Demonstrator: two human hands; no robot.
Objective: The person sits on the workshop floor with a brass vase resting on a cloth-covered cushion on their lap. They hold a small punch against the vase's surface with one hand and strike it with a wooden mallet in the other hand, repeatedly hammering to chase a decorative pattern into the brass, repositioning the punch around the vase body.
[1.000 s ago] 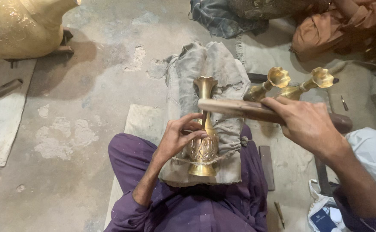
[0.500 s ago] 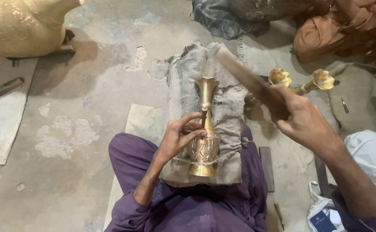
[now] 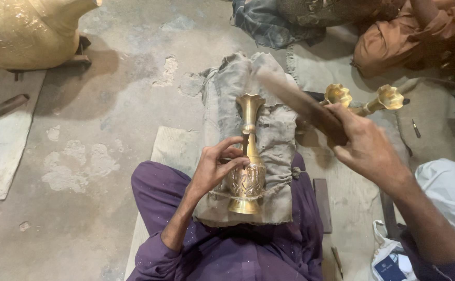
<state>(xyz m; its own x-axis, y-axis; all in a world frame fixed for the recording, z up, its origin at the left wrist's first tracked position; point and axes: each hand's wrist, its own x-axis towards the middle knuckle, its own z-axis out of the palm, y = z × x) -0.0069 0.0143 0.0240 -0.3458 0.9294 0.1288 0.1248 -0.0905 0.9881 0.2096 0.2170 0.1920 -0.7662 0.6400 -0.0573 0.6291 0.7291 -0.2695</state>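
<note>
You were in the chasing step: your left hand [image 3: 214, 169] pinched a thin punch [image 3: 245, 141] against the brass vase [image 3: 248, 171] lying on the padded cloth [image 3: 277, 135] over your lap, your right hand [image 3: 365, 145] clenched the raised wooden mallet [image 3: 295, 99] above it, and the next blow called for a straight hit on the punch head.

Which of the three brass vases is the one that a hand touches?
The engraved brass vase on the grey cloth pad, under the left hand. The two plain vases lie apart on the floor.
</note>
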